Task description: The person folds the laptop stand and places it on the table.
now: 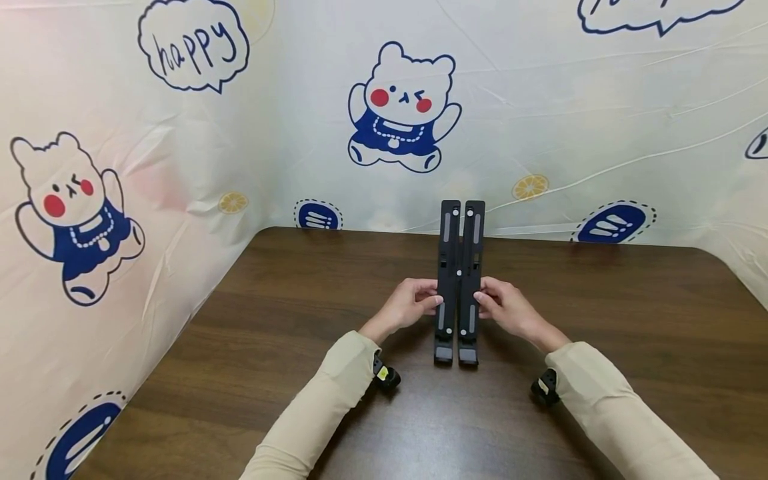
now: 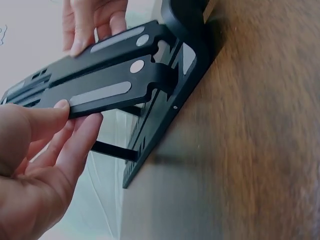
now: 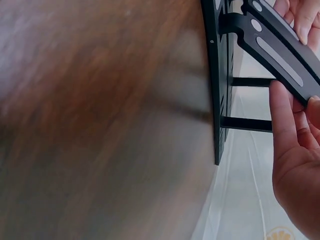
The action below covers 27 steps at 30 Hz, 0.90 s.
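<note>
Left hand (image 1: 411,303) is pinching the left edge of the black folding stand (image 1: 449,283), right hand (image 1: 509,308) its right edge. Stand is sitting on the brown table (image 1: 300,300) between them, top bars (image 2: 105,80) rising toward far side, struts (image 2: 114,150) showing underneath.

Head view: I lose the struts (image 2: 115,151) of the black stand (image 1: 471,293) and some of the left hand (image 1: 409,305) and right hand (image 1: 507,307) behind its rails (image 1: 448,290) | upper-right speech bubble (image 1: 684,19) cropped, its word unreadable to me | left wrist: left edge crops the left hand | right wrist: table (image 3: 100,125) blurred
</note>
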Tool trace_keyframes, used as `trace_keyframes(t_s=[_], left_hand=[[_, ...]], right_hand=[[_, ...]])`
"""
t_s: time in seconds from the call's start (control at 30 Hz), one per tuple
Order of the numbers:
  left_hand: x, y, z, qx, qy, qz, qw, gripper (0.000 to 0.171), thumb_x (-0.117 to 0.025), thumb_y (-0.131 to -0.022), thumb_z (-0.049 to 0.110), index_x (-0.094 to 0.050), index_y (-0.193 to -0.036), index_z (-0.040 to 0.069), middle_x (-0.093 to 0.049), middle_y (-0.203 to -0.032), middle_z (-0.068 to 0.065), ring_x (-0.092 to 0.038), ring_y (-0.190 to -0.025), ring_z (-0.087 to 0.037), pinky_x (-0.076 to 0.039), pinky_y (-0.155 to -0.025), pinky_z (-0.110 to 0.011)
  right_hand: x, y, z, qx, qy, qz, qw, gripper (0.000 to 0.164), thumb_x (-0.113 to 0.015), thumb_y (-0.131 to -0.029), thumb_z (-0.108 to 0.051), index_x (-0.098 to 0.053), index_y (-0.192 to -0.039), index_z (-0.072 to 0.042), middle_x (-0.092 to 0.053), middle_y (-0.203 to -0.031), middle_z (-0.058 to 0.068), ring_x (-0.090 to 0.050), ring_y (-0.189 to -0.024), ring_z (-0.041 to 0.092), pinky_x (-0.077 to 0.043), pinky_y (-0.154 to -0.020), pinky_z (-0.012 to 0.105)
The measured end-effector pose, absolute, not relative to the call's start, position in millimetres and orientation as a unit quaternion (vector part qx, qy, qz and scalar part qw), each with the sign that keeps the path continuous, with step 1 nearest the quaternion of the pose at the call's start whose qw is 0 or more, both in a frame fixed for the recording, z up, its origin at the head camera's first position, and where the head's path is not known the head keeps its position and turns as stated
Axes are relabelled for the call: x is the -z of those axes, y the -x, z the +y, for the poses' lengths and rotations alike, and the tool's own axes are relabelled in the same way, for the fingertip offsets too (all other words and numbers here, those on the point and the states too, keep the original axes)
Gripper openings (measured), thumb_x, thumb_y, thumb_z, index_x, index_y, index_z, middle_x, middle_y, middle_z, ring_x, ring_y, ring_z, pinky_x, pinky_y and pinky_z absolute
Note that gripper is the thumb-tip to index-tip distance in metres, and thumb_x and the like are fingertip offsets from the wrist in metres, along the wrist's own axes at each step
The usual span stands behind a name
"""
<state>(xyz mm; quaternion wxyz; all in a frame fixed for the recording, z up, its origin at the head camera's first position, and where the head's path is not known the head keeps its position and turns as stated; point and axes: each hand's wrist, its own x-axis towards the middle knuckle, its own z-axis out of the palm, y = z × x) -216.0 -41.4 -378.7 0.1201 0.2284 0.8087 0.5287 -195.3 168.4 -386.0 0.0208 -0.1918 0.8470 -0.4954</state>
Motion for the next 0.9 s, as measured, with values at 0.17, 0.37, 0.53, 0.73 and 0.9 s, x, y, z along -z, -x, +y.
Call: trace_keyframes(t_s=[0.17,0.37,0.53,0.73,0.9], left_hand=[[377.0,215.9,-37.7,-0.49,-0.239,0.832,0.101,0.024,-0.056,-0.085,0.004,-0.061,-0.109,0.001,-0.06,-0.09,-0.009,-0.062,-0.08,-0.018,-0.051,-0.066,-0.022],[377.4,216.8,-37.6,-0.49,-0.223,0.836,0.108,0.024,-0.058,-0.084,0.005,-0.062,-0.108,0.003,-0.06,-0.088,-0.007,-0.062,-0.078,-0.015,-0.051,-0.066,-0.023],[378.9,217.2,-36.9,-0.504,-0.215,0.83,0.107,0.026,-0.059,-0.083,0.004,-0.062,-0.109,0.002,-0.061,-0.089,-0.008,-0.062,-0.078,-0.015,-0.051,-0.066,-0.023],[376.8,217.2,-38.4,-0.476,-0.213,0.848,0.096,0.025,-0.061,-0.083,0.009,-0.063,-0.107,0.001,-0.064,-0.09,-0.009,-0.062,-0.078,-0.017,-0.051,-0.066,-0.023],[374.8,215.2,-40.6,-0.447,-0.22,0.865,0.054,0.028,-0.063,-0.083,0.016,-0.062,-0.108,0.003,-0.064,-0.095,-0.007,-0.061,-0.082,-0.015,-0.049,-0.071,-0.022]], right_hand=[[384.1,195.2,165.5,0.496,0.183,0.848,0.025,0.005,-0.05,-0.089,-0.002,-0.052,-0.091,0.002,-0.059,-0.082,0.014,-0.059,-0.073,0.023,-0.052,-0.065,0.035],[383.1,194.6,163.7,0.497,0.171,0.85,0.031,0.005,-0.051,-0.089,-0.003,-0.052,-0.09,0.002,-0.058,-0.081,0.013,-0.06,-0.074,0.021,-0.052,-0.063,0.031],[383.1,193.2,163.5,0.502,0.169,0.848,0.036,0.005,-0.052,-0.088,-0.002,-0.05,-0.087,0.002,-0.057,-0.081,0.013,-0.06,-0.076,0.023,-0.052,-0.065,0.033],[386.9,189.5,161.6,0.505,0.159,0.848,0.026,0.009,-0.053,-0.088,-0.003,-0.05,-0.083,0.002,-0.058,-0.08,0.013,-0.061,-0.076,0.022,-0.052,-0.064,0.034],[377.9,190.9,170.7,0.498,0.164,0.85,0.05,0.022,-0.05,-0.091,-0.013,-0.054,-0.098,0.008,-0.06,-0.09,0.019,-0.061,-0.08,0.029,-0.051,-0.068,0.037]])
